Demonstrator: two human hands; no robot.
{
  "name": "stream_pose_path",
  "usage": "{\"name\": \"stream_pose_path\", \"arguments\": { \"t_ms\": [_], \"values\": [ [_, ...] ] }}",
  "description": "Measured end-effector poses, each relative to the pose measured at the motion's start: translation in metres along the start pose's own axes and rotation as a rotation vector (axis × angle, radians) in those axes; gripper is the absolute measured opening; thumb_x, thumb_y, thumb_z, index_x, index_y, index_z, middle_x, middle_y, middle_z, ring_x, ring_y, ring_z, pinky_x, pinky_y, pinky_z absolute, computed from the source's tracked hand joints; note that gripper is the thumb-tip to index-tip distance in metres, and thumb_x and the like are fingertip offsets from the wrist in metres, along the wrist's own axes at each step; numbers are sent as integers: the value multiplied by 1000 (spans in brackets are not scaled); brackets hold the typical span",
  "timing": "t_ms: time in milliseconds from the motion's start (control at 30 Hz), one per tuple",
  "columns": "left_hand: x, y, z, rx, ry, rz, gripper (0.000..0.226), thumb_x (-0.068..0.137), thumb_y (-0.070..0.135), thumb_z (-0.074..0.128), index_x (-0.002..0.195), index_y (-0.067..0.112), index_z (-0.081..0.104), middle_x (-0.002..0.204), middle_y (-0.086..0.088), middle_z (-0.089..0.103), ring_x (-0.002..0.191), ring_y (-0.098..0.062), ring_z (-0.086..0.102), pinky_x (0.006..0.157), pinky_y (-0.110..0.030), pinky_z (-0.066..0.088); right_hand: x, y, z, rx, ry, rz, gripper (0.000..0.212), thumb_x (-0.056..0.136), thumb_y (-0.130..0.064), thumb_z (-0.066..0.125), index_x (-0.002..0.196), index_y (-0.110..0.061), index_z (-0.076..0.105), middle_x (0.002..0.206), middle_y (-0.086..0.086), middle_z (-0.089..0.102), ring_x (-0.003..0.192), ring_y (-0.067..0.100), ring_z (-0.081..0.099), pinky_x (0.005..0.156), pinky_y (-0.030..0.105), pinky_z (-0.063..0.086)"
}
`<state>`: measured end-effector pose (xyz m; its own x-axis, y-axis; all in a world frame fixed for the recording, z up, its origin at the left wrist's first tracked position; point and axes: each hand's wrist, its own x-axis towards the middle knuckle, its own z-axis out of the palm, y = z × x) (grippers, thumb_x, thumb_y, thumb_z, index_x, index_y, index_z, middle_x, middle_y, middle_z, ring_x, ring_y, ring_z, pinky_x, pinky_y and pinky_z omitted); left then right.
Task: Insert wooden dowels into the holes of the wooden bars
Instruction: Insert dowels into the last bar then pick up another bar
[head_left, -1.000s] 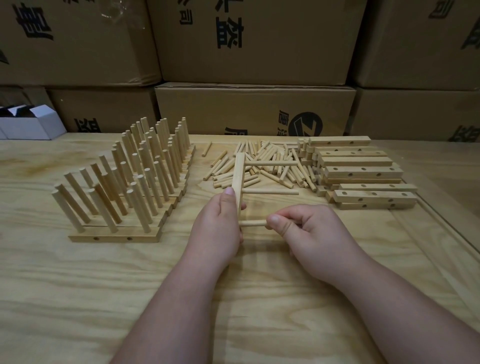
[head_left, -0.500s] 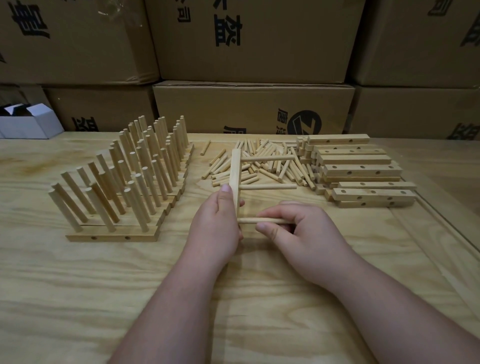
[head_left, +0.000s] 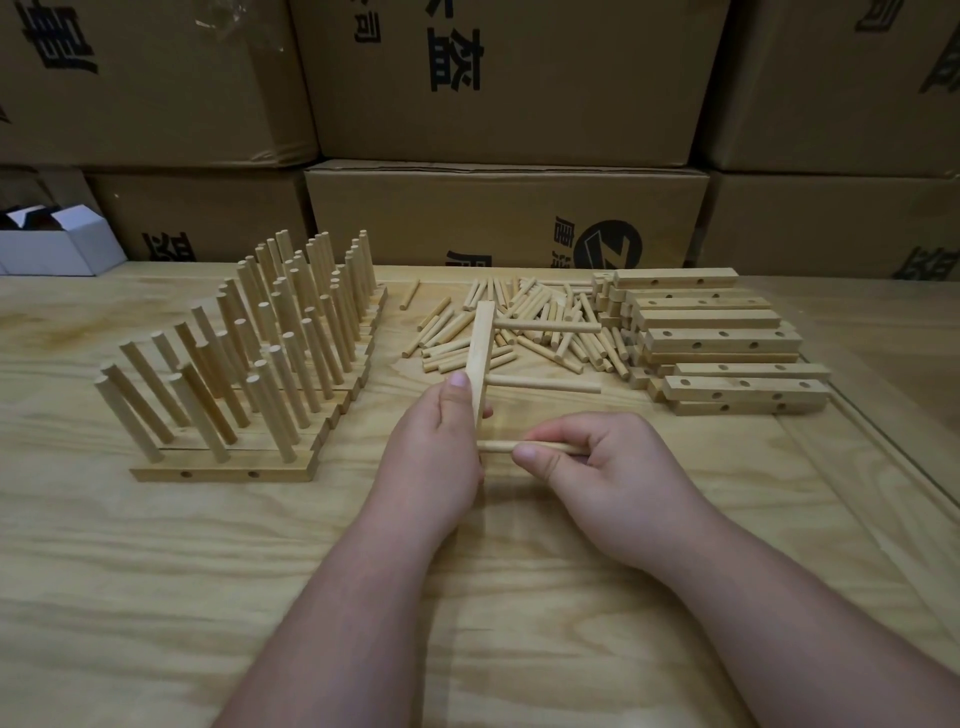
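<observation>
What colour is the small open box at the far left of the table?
White outside, dark inside; the small open box shows in the head view.

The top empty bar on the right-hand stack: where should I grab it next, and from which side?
Grip the top bar across its long front and back faces near mid-length, fingers coming down from above. It lies flat and uppermost on the stack of bars, so nothing covers it, and the loose dowels crowd its left end. A mid-length grip probably keeps it level.
</observation>
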<state>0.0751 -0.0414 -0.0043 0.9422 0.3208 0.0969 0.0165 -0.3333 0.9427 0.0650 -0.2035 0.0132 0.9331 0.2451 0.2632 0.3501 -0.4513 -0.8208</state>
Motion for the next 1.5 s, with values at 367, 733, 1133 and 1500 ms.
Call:
{"name": "stream_pose_path", "arguments": {
  "t_ms": [367, 733, 1133, 1500],
  "values": [
    [-4, 1, 2, -33, 54, 74, 47, 103, 57, 29, 86, 31, 64, 73, 13, 65, 73, -13, 63, 67, -35, 48, 3, -1, 1, 107, 1, 140, 14, 85, -35, 77, 71, -36, 74, 78, -20, 74, 78, -5, 66, 65, 5, 46],
    [-3, 6, -1, -245, -50, 90, 39, 104, 53, 40, 98, 28, 69, 65, 11, 65, 53, -4, 62, 47, -17, 45, 6, 8, 1, 353, 62, 134, 23, 86, -32, 76, 107, -40, 68, 68, -11, 59, 50, 5, 52, 49, 23, 43],
    [-7, 16, -1, -465, -54, 113, 12, 98, 43, 58, 109, 48, 59, 106, 12, 74, 66, -23, 76, 40, -25, 49, 9, 8, 0, 621, 292, 182, 50, 75, -53, 70, 107, -19, 56, 65, -5, 61, 48, 12, 49, 38, 27, 41],
    [-4, 10, -1, -310, -7, 245, 37, 80, 20, 85, 100, 47, 70, 116, 8, 66, 85, -4, 69, 68, -16, 49, 6, 5, -6, 790, 248, 82, 75, 71, -80, 62, 92, -8, 66, 75, 15, 67, 50, 20, 53, 42, 29, 43]
  ]
}}
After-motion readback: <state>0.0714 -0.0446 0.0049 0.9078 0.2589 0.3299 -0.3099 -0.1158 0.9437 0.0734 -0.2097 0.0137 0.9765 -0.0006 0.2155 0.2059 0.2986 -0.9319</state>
